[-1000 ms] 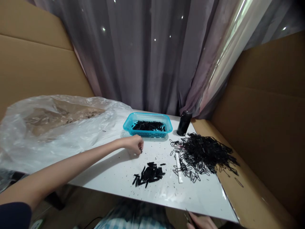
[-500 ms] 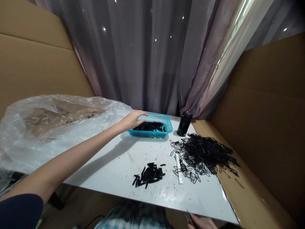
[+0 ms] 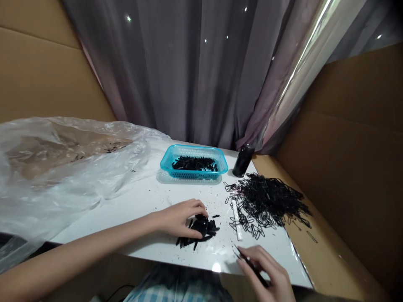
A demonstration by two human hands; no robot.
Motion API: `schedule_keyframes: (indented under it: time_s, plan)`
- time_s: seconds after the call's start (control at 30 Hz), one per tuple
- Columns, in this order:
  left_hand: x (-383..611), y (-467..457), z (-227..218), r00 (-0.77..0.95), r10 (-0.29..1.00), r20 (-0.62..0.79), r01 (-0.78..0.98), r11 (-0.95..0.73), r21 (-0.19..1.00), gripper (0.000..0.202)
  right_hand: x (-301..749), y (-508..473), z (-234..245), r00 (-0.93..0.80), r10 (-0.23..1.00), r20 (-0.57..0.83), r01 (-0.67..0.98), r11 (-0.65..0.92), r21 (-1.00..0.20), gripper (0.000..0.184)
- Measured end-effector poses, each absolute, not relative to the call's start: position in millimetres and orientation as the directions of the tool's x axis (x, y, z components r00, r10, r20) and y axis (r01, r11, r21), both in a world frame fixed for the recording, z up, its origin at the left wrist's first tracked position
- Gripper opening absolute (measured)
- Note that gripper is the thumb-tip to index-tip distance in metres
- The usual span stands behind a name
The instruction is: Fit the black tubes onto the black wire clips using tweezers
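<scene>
The pile of black strips (image 3: pixel 211 230), lying at mixed angles, sits right at the half-open left hand (image 3: pixel 178 219), any hold unclear, nearer than the right hand (image 3: pixel 269 270), which grips a pointed black tool (image 3: pixel 252 266).

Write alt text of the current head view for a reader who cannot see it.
The left hand curves over a small pile of black pieces on a white table; the right hand holds a dark tweezer-like tool. Behind the pile stands a blue basket with more black pieces, and to the right lies a heap of black loops.
</scene>
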State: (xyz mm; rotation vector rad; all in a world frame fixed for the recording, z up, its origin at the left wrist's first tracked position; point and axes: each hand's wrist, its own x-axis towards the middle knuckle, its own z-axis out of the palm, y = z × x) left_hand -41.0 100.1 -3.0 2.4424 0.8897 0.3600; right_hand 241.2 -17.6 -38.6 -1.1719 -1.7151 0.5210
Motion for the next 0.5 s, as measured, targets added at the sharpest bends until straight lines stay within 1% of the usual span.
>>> schedule_keyframes:
  time_s: [0.1, 0.2, 0.27, 0.37, 0.5]
  plan:
    - [-37, 108, -11, 0.770, 0.627, 0.119, 0.434, -0.652, 0.622, 0.034, 237, 17, -10, -0.223, 0.877, 0.426, 0.512, 0.478, -0.714, 0.019]
    - [-40, 123, -17, 0.757, 0.636, 0.150, 0.410, -0.642, 0.648, 0.020, 225, 61, 10, -0.349, 0.805, 0.481, 0.509, 0.593, -0.624, 0.017]
    - [-45, 134, -21, 0.742, 0.648, 0.172, 0.391, -0.627, 0.673, 0.017, 213, 94, 15, -0.371, 0.789, 0.490, 0.496, 0.615, -0.613, 0.017]
    - [-53, 145, -28, 0.704, 0.678, 0.211, 0.360, -0.597, 0.717, 0.020, 196, 137, 11, -0.366, 0.783, 0.503, 0.481, 0.622, -0.618, 0.021]
    - [-59, 149, -31, 0.587, 0.758, 0.284, 0.324, -0.541, 0.776, 0.021, 178, 165, -7, -0.313, 0.797, 0.517, 0.466, 0.603, -0.647, 0.025]
